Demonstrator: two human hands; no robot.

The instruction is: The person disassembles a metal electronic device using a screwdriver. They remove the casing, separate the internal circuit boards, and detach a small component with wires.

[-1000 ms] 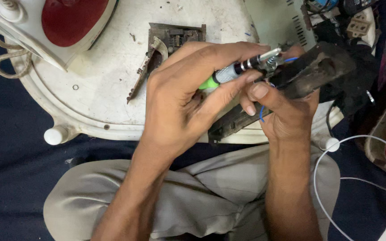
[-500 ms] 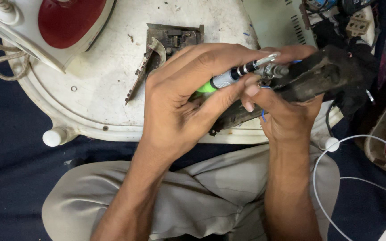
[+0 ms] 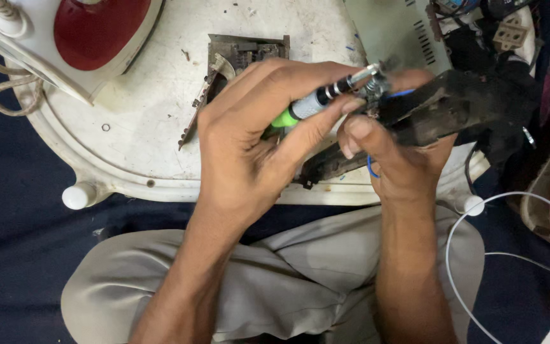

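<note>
My left hand point(image 3: 256, 140) is wrapped around a small screwdriver point(image 3: 316, 102) with a green, grey and black handle, its metal tip pointing right. The tip meets a small metal fitting on a black, dirty plastic part point(image 3: 453, 108). My right hand point(image 3: 396, 159) grips that black part from below, thumb and fingers pinching near the tip. A thin blue wire point(image 3: 372, 169) loops out under my right fingers. Both hands hover over the front edge of a round white tray-like base point(image 3: 141, 146).
A white and red clothes iron point(image 3: 77, 38) with a braided cord lies at the top left. A rusty metal bracket point(image 3: 237, 54) rests on the white base. Grey vented casing point(image 3: 402, 32) and connectors sit top right. A white cable point(image 3: 479, 255) curves at right. My knees are below.
Both hands and the black part have shifted slightly upward and right. The screwdriver stays pressed on the same fitting.
</note>
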